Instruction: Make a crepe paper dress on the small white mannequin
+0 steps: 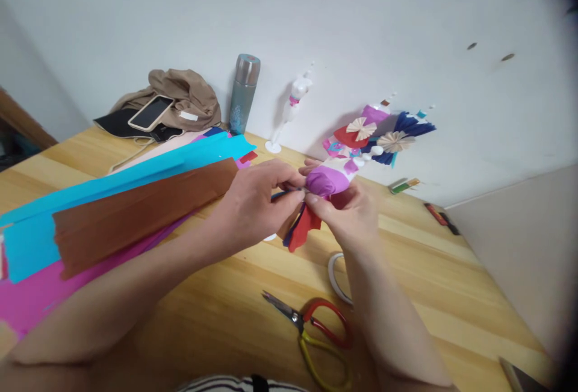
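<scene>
A small white doll figure (338, 176), dressed in purple crepe paper, is between my two hands above the table. Its narrow end points up and to the right. My left hand (255, 202) is closed, thumb and fingertips pinching the figure at the lower edge of the purple paper. My right hand (354, 214) wraps around it from below, thumb pressed at the same spot. Red paper strips (308, 226), with dark blue and brown ones beside them, hang beneath the pinch. What lies exactly between the fingertips is hidden.
Scissors (295, 320) and a white tape roll (336, 274) lie close below. Brown crepe paper (149, 217) and blue crepe paper (135, 166) spread leftward. Along the wall stand a thermos (244, 94), a bare white figure (289, 106) and dressed figures (356, 130). A phone (151, 112) rests on cloth.
</scene>
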{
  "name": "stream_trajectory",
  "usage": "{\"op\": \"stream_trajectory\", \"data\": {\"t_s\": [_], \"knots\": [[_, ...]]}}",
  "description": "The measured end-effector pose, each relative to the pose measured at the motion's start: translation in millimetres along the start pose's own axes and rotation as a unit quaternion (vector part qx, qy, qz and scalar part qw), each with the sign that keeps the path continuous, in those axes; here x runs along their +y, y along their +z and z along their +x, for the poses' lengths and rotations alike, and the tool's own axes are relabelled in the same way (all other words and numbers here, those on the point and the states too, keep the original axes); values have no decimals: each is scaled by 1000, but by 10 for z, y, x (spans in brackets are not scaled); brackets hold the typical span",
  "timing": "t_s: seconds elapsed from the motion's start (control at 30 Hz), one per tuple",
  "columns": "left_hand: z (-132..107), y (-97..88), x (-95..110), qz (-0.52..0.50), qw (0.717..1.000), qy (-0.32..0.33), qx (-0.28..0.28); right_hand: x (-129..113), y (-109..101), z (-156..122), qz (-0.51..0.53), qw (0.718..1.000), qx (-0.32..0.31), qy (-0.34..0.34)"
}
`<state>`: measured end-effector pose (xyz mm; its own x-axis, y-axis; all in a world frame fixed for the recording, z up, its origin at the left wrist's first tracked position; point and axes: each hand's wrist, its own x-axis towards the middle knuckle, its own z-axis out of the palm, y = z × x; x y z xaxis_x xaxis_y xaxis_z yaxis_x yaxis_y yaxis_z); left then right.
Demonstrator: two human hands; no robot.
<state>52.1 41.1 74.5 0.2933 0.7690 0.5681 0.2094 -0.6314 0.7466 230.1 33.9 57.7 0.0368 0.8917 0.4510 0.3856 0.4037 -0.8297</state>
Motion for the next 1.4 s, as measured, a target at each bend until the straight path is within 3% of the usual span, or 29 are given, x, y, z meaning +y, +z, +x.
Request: {"op": "stream_trajectory", "data": {"t_s": [0.13, 0.47, 0.77, 0.97, 1.2, 1.4], "knots": [[34, 2, -25, -34, 998, -47, -25, -4, 13, -7, -9, 1000, 7, -2], [26, -52, -16, 47, 998, -26, -41, -15, 20, -53, 2, 1000, -13, -16], [87, -22, -96, -43, 994, -87, -59, -11, 33, -58, 27, 999, -4, -44], [104, -1, -63, -127, 984, -119, -32, -3, 21, -55, 32, 999, -28, -31], [39, 39, -93, -12, 999, -25, 40, -1, 43, -15, 64, 997, -39, 18], [-18, 70, -59, -31, 999, -38, 5, -113, -21, 11, 58, 995, -71, 35]]}}
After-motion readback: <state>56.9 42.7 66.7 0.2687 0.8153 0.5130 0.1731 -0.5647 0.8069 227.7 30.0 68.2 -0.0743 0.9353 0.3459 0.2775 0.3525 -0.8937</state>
